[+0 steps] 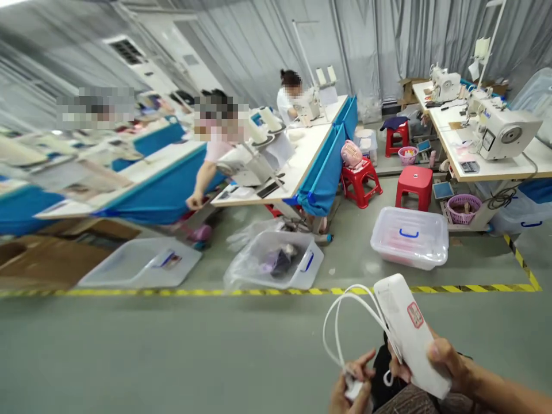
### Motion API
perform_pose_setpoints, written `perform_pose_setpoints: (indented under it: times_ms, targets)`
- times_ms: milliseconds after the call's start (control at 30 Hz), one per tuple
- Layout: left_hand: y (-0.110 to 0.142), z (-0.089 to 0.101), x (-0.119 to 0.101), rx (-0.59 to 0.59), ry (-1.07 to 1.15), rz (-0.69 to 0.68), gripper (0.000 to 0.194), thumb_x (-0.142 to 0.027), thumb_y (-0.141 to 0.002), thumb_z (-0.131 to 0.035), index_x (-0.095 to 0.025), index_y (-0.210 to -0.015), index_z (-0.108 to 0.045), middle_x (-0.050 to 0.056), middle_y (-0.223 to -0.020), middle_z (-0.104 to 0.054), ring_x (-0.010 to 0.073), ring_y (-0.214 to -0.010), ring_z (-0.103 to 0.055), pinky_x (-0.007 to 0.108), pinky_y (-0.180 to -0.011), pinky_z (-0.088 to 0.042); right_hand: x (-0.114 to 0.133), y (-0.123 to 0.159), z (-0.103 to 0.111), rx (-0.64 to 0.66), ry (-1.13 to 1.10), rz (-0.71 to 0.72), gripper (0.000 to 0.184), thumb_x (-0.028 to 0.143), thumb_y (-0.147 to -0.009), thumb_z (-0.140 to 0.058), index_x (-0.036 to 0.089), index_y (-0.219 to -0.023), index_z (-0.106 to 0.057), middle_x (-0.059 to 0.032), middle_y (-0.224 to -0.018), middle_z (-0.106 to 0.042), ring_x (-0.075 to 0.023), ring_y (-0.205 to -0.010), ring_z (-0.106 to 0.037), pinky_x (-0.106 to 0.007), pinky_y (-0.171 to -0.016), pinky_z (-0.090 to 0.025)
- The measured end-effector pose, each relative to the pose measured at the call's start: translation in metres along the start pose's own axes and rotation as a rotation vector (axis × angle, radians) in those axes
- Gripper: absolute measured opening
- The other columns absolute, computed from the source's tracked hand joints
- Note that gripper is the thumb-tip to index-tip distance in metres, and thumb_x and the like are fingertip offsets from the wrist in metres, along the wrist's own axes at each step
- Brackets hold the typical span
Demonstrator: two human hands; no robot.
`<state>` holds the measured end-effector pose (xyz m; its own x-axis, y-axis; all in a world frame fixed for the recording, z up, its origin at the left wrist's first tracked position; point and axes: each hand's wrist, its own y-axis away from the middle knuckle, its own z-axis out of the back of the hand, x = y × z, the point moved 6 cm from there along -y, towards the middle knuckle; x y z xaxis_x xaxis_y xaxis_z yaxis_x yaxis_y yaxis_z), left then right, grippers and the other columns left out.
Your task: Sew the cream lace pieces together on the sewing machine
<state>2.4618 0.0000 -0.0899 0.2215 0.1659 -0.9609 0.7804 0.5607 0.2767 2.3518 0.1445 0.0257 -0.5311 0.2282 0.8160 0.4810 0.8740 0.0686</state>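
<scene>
Grey curtains [366, 46] hang at the back of the sewing room, and a grey-green floor [172, 351] spreads before us, marked with yellow-and-black tape [280, 292]. Low on the right we have a white block [411, 336] tilted in our right hand [452, 361], its fingers grasping the lower half, the thumb on the near side. Below and left of it, our left hand [361, 372] has its fingers closed round a small white piece [353, 391]; a white cable [337, 328] arches up between them, though we cannot tell just how it joins either one. To handle these well, we judge it best to keep the block steady from its lower half, grip the small piece by its body rather than the cord, and leave the loops slack so that nothing tugs or kinks. Counting, we find one block, one small piece and one red-edged sticker [415, 315] on the block; farther off, three red stools [414, 187], one lidded tub [409, 244], two more tubs [308, 279] on the floor, two low baskets [463, 210], two sewing machines [502, 129] on the right-hand surface [442, 129], and at least three people [218, 150], one badly blurred.
</scene>
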Motion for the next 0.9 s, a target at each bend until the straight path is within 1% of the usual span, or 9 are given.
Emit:
perform_pose_setpoints:
  times_ms: [33, 100, 233, 367, 533, 633, 700, 833, 900]
  targets:
    - [-0.034, -0.016, -0.014, 0.102, 0.049, 0.006, 0.048, -0.062, -0.062, -0.076, -0.02, -0.064, -0.052, 0.012, -0.094, -0.071, 0.0253, -0.082, -0.063, 0.037, -0.08, -0.05, 0.011, -0.026, 0.001, -0.05, -0.021, 0.048, 0.062, 0.078, -0.072, -0.049, 0.018, -0.089, -0.053, -0.0022, -0.07, -0.05, -0.0129, -0.062, -0.044, -0.026, -0.062, -0.042]
    - [-0.092, -0.046, -0.042, 0.351, 0.119, 0.048, 0.049, -0.06, -0.062, -0.077, -0.018, -0.067, -0.051, 0.009, -0.083, -0.069, 0.0227, -0.08, -0.061, 0.033, -0.078, -0.049, 0.032, -0.073, 0.011, -0.164, -0.1, 0.131, 0.06, 0.076, -0.074, -0.048, 0.017, -0.083, -0.057, -0.0037, -0.069, -0.051, -0.0147, -0.063, -0.045, -0.027, -0.062, -0.045]
    - [-0.179, -0.087, -0.078, 0.799, 0.161, 0.177, 0.049, -0.056, -0.058, -0.079, -0.017, -0.067, -0.052, 0.001, -0.066, -0.058, 0.0154, -0.066, -0.057, 0.025, -0.068, -0.045, 0.069, -0.148, 0.057, -0.375, -0.279, 0.276, 0.057, 0.069, -0.069, -0.06, 0.016, -0.091, -0.064, -0.0034, -0.068, -0.054, -0.015, -0.057, -0.046, -0.029, -0.057, -0.047]
    - [-0.267, -0.097, -0.086, 0.969, 0.131, 0.35, 0.047, -0.05, -0.058, -0.081, -0.017, -0.076, -0.051, 0.001, -0.066, -0.061, 0.0172, -0.065, -0.062, 0.027, -0.068, -0.047, 0.091, -0.21, 0.131, -0.632, -0.277, 0.365, 0.056, 0.063, -0.065, -0.068, 0.015, -0.093, -0.067, -0.006, -0.072, -0.061, -0.0167, -0.063, -0.053, -0.03, -0.064, -0.05]
    - [-0.408, -0.095, -0.106, 0.934, -0.076, 0.379, 0.056, -0.044, -0.061, -0.083, -0.017, -0.103, -0.058, 0.0, -0.071, -0.063, 0.0124, -0.056, -0.058, 0.021, -0.054, -0.042, 0.093, -0.307, 0.215, -0.889, -0.392, 0.271, 0.057, 0.066, -0.066, -0.062, 0.015, -0.09, -0.069, -0.0105, -0.075, -0.068, -0.0256, -0.072, -0.064, -0.038, -0.075, -0.053]
    - [-0.497, -0.093, -0.126, 0.846, -0.116, 0.391, 0.051, -0.041, -0.059, -0.085, -0.014, -0.096, -0.063, -0.001, -0.06, -0.06, 0.0106, -0.049, -0.054, 0.02, -0.05, -0.041, 0.113, -0.364, 0.247, -0.972, -0.427, 0.211, 0.057, 0.066, -0.061, -0.069, 0.015, -0.086, -0.069, -0.0116, -0.077, -0.069, -0.0306, -0.083, -0.068, -0.047, -0.093, -0.049]
    - [-0.556, -0.094, -0.139, 0.748, -0.011, 0.433, 0.045, -0.042, -0.06, -0.085, -0.014, -0.088, -0.064, -0.004, -0.051, -0.055, 0.0106, -0.044, -0.052, 0.022, -0.05, -0.044, 0.135, -0.388, 0.263, -1.063, -0.4, 0.259, 0.054, 0.064, -0.061, -0.072, 0.016, -0.085, -0.067, -0.0112, -0.082, -0.07, -0.0306, -0.085, -0.068, -0.049, -0.095, -0.048]
    - [-0.671, -0.105, -0.148, 0.443, 0.345, 0.683, 0.031, -0.029, -0.061, -0.084, -0.016, -0.074, -0.059, -0.007, -0.05, -0.049, 0.0062, -0.042, -0.049, 0.023, -0.061, -0.053, 0.159, -0.41, 0.292, -1.297, -0.301, 0.35, 0.047, 0.06, -0.071, -0.069, 0.019, -0.093, -0.066, -0.0096, -0.091, -0.069, -0.0275, -0.083, -0.067, -0.046, -0.085, -0.054]
    - [-0.72, -0.114, -0.139, 0.327, 0.351, 0.888, 0.023, -0.022, -0.07, -0.076, -0.016, -0.066, -0.054, -0.007, -0.049, -0.045, 0.005, -0.041, -0.046, 0.021, -0.06, -0.054, 0.156, -0.424, 0.304, -1.353, -0.268, 0.349, 0.05, 0.063, -0.073, -0.067, 0.018, -0.094, -0.067, -0.0106, -0.089, -0.069, -0.0275, -0.083, -0.067, -0.044, -0.083, -0.054]
